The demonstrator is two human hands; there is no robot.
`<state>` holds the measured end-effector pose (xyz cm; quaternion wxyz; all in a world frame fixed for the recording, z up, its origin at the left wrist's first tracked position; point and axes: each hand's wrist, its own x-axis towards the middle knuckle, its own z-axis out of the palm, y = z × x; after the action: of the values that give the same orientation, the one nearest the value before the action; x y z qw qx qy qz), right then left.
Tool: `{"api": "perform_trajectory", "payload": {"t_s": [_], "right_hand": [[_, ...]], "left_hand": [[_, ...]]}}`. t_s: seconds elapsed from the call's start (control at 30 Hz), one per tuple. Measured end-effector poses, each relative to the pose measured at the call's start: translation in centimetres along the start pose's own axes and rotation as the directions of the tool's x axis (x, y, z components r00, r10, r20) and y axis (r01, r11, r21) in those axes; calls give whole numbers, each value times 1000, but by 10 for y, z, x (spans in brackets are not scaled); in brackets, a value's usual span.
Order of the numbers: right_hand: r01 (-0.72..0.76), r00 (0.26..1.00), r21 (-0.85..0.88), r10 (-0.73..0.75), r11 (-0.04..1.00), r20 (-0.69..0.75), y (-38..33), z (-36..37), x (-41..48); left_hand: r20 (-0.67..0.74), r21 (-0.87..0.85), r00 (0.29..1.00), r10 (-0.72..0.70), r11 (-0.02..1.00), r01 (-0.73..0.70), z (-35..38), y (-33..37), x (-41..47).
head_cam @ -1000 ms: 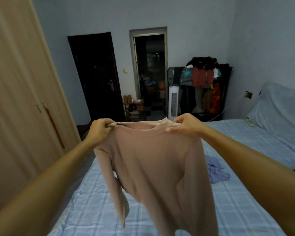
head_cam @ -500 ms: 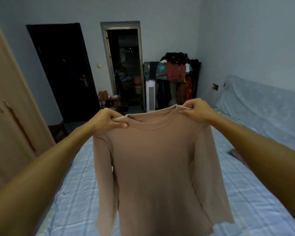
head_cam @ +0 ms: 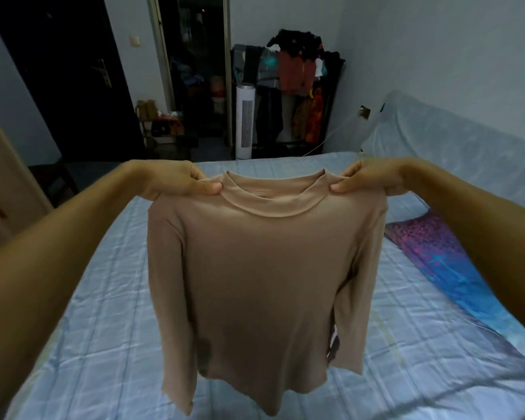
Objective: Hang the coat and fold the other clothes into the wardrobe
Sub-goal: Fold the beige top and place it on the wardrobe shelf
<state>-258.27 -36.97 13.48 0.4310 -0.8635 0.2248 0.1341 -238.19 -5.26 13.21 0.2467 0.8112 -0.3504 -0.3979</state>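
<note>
1. Bedroom: a bed [head_cam: 109,298] with a pale blue checked sheet fills the floor ahead; a loaded clothes rack [head_cam: 294,80] stands against the far wall beside a white tower fan [head_cam: 245,122]. Part of the wardrobe [head_cam: 0,192] shows at the left edge.
2. Item in hand: a tan long-sleeved top [head_cam: 255,283], held up in the air over the bed, front facing me, both sleeves hanging loose.
3. My left hand [head_cam: 176,184] is closed in a pinch on the left shoulder seam; my right hand [head_cam: 367,180] is closed in a pinch on the right shoulder seam. Both grips sit just beside the collar.
4. Judged step: presenting the top before laying it flat to fold. Nothing folded yet.
5. A purple and blue patterned cloth [head_cam: 446,262] lies on the bed to the right.
6. Risks: loose sleeves may tuck under the body when lowered, causing a creased fold; uneven lowering would skew the hem; setting down too far right would overlap the patterned cloth.
</note>
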Motion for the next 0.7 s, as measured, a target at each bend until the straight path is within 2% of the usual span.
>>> {"api": "perform_trajectory", "payload": {"t_s": [0.1, 0.23, 0.3, 0.37, 0.43, 0.47, 0.53, 0.6, 0.63, 0.7], "right_hand": [[-35, 999, -117, 32, 993, -31, 13, 3, 59], [-31, 999, -340, 17, 940, -46, 51, 17, 173], [-8, 999, -447, -8, 895, -33, 82, 32, 247], [-4, 999, -462, -16, 887, -38, 127, 55, 326], [-42, 989, -430, -22, 902, -143, 177, 87, 400], [-64, 969, -412, -43, 909, -244, 201, 107, 432], [-67, 864, -379, -136, 923, -485, 246, 153, 481], [-29, 763, -343, -201, 939, -615, 288, 206, 509], [-4, 768, -329, -208, 944, -606, 307, 232, 513], [47, 814, -383, -258, 923, -520, 346, 282, 509]], "left_hand": [[-85, 75, 996, -27, 997, 33, -4, -18, 54], [-179, 271, 984, 8, 962, 41, -4, -55, 156], [-178, 347, 983, -33, 933, 94, -1, -82, 224], [-231, 380, 968, -99, 907, 183, 10, -118, 301], [-403, 355, 906, -133, 889, 288, 30, -159, 379], [-497, 337, 858, -129, 883, 327, 44, -178, 415], [-629, 324, 769, -110, 863, 388, 83, -211, 474], [-677, 297, 728, -107, 866, 403, 129, -237, 513], [-660, 287, 743, -115, 874, 391, 153, -251, 527], [-560, 311, 818, -136, 880, 360, 203, -283, 539]]}}
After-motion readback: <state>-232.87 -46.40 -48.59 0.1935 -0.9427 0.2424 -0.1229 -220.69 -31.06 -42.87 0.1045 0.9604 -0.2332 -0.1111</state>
